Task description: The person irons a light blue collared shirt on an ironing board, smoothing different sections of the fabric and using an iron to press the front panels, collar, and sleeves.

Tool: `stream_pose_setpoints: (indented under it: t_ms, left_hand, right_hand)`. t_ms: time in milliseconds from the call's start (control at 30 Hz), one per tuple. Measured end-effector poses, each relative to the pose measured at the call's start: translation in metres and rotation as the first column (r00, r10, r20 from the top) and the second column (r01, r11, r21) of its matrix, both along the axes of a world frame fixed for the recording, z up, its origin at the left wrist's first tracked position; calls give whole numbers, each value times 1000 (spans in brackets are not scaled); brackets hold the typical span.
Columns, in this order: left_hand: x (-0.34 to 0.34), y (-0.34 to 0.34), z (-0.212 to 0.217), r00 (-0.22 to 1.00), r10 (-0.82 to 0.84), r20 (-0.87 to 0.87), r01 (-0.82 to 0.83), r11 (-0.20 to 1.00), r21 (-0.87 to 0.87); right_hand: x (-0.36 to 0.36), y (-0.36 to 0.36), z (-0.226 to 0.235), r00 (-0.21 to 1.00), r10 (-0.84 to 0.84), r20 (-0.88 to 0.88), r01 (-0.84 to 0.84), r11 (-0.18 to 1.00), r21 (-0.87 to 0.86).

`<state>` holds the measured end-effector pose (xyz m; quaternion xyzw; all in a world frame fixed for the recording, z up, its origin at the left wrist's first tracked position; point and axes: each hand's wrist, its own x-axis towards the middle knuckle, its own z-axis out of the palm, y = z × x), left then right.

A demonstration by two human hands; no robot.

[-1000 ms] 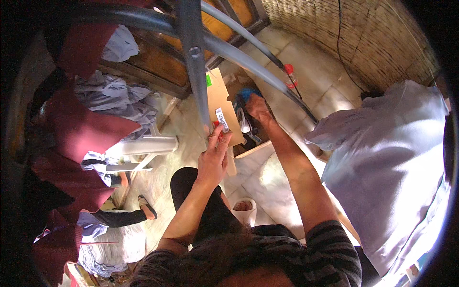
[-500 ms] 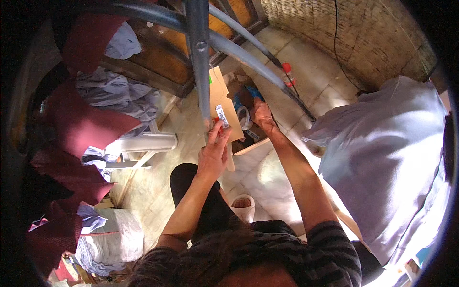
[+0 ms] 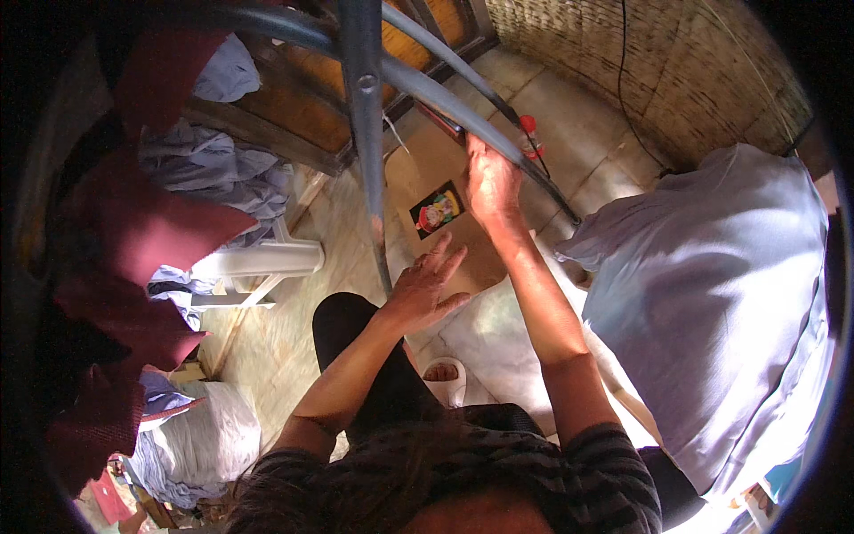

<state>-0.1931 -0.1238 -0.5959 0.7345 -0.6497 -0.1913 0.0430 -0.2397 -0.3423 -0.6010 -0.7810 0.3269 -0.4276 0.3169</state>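
A brown cardboard box (image 3: pixel 411 169) sits on the floor before me, its lid down. A small dark picture with a colourful cartoon figure (image 3: pixel 437 212) is on the lid. My left hand (image 3: pixel 427 289) hovers over the near left corner of the box, fingers spread, holding nothing. At the far right side of the box is my right hand (image 3: pixel 495 182), its fingertips partly hidden behind a grey metal tube (image 3: pixel 436 89). Beside those fingertips shows a dark, reddish-edged thing (image 3: pixel 440 120) that I cannot make out.
An upright grey metal post (image 3: pixel 366 133) stands left of the box. A clear bottle with a red cap (image 3: pixel 530 138) is beyond it. On the left, clothes (image 3: pixel 222 173) lie over a white plastic stool (image 3: pixel 267 258). Pale blue cloth (image 3: pixel 712 303) drapes at the right.
The lid has come down over the open box, hiding its contents. The white-and-red tube is no longer visible in my left hand, which has opened. My right hand has moved farther away.
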Motion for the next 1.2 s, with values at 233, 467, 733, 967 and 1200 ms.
stream_pose_setpoints:
  t_ms: [233,467,733,967,1200]
  left_hand:
    - [0,20,-14,992,-71,-104,107,912,396]
    - [-6,15,-5,994,-67,-83,93,929,358]
    - [-16,0,-20,974,-143,174,83,945,316]
    - [-21,3,-76,923,-112,367,-34,928,370]
    - [-6,0,-140,854,-79,515,-32,979,202]
  right_hand:
    - [35,7,-48,935,342,97,-336,758,559]
    - [49,5,-148,940,319,-123,-183,772,609]
    - [35,5,-156,921,85,-380,-49,993,103]
    - [-45,62,-148,868,-3,-496,120,972,203]
    - [-51,83,-191,982,32,-184,31,944,330]
